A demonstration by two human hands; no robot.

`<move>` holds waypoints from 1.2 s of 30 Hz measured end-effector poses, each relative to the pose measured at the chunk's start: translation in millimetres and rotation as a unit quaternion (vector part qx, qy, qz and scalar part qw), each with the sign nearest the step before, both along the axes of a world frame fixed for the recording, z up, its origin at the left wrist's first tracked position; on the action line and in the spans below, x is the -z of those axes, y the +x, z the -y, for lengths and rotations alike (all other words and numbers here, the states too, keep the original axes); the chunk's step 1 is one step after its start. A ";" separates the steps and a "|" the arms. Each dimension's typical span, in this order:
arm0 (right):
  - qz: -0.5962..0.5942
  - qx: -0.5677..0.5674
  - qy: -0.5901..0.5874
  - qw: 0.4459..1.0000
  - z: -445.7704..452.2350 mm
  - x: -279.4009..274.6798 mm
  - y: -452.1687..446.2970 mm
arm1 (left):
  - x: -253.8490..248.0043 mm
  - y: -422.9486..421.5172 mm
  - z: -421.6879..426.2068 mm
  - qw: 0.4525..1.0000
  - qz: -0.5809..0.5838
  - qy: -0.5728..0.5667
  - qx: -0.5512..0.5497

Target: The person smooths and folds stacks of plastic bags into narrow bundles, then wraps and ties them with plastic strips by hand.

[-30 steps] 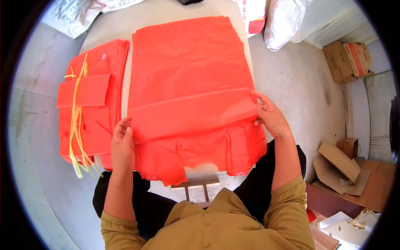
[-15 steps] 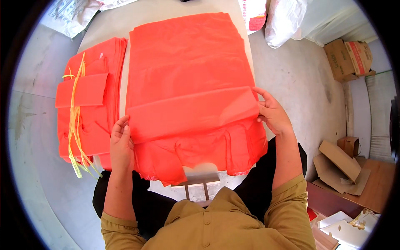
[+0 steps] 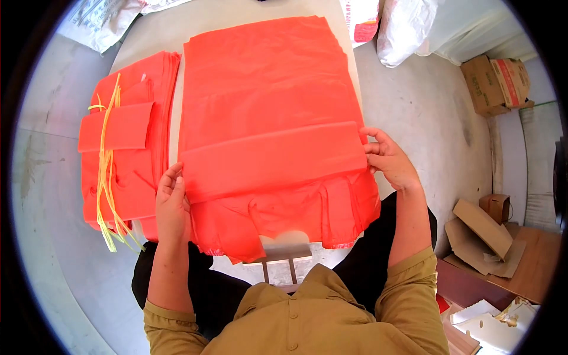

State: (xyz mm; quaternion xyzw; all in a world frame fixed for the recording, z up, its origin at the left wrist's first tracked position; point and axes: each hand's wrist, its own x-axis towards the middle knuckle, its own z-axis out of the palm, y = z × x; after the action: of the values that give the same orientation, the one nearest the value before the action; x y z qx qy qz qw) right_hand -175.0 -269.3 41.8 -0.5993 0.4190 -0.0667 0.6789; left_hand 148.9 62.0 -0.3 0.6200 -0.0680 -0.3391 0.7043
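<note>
A stack of flat red plastic bags [image 3: 266, 77] lies before me, with handle cut-outs at its near end. Across its lower part runs a folded red plastic bag [image 3: 275, 160], a wide flat band. My left hand [image 3: 173, 204] is closed at the band's left end, thumb and fingertips pinching its edge. At the opposite end, my right hand [image 3: 392, 161] grips the right edge between thumb and fingers, its index finger stretched along the side. What lies under the fingertips is partly hidden.
Left of the stack is another pile of red bags [image 3: 127, 183], with a small folded red bag [image 3: 115, 127] and yellow ties [image 3: 106, 171] on top. Both piles rest on a pale table [image 3: 145, 35]. White sacks [image 3: 405, 29] and cardboard boxes [image 3: 494, 86] stand around.
My right hand has shifted slightly outward and down along the band's right end, and the band's edge there lies flatter. My left hand has barely moved.
</note>
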 end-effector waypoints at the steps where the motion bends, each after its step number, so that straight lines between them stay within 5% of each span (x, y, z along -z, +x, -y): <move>1: -0.005 0.000 -0.003 1.000 -1.4 0.9 1.2 | 0.6 0.0 0.0 1.000 0.000 -0.002 -0.001; 36: 0.059 0.048 0.034 0.997 5.9 22.0 3.2 | -7.3 -3.6 3.4 1.000 0.000 -0.001 0.008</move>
State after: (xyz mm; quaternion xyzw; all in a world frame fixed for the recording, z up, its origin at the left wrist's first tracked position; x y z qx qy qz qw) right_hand -171.8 -275.2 19.8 -0.5504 0.4085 -0.1197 0.7183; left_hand 145.3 58.5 7.0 0.6187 -0.0730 -0.3448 0.7021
